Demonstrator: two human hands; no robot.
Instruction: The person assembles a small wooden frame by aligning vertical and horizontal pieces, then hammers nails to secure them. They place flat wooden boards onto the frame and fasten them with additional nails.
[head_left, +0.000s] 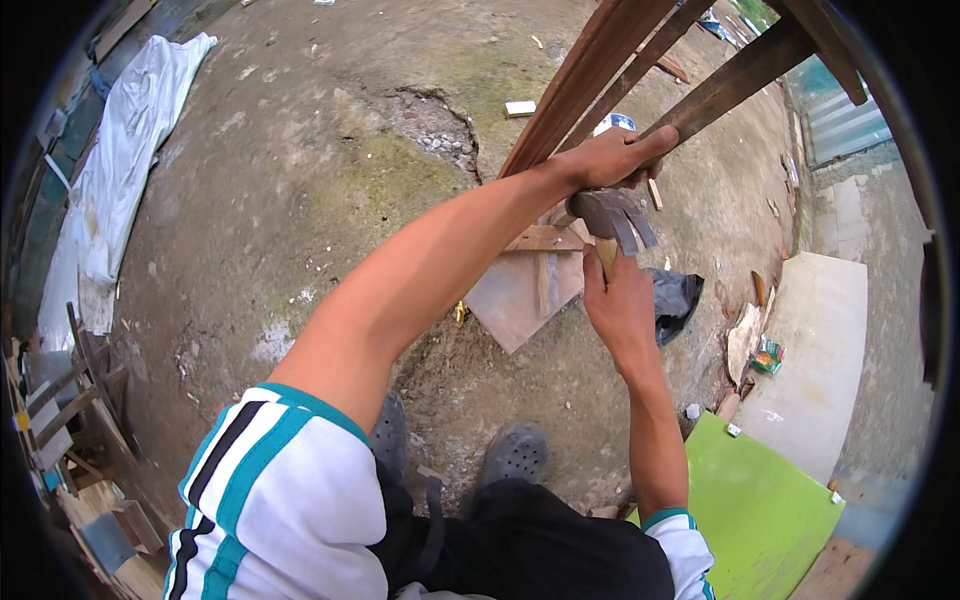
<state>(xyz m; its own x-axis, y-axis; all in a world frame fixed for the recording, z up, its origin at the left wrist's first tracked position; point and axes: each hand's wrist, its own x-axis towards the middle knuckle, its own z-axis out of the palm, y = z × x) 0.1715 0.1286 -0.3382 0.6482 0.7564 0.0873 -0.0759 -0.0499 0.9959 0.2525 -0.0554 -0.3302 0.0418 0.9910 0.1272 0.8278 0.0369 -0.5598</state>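
Observation:
My left hand [625, 158] reaches across to a long dark wooden bar [745, 80] of a wooden frame, its fingers closed around the bar. In my right hand [622, 305] is a claw hammer [608, 212], gripped by its light wooden handle close under the dark metal head. The head sits right below my left hand, beside the lower end of the frame; I cannot tell whether it touches the wood. Reddish-brown planks [570, 95] slant up to the left of the bar. Under the frame, a square board [512, 305] lies on the ground with wood strips across it.
A dark plastic bag [676, 300] lies right of the board. Further right are a pale panel [815, 350] and a green panel [755, 500]. A white sheet [110, 190] and scrap wood [85, 410] line the left side. The ground has a broken hollow [435, 125].

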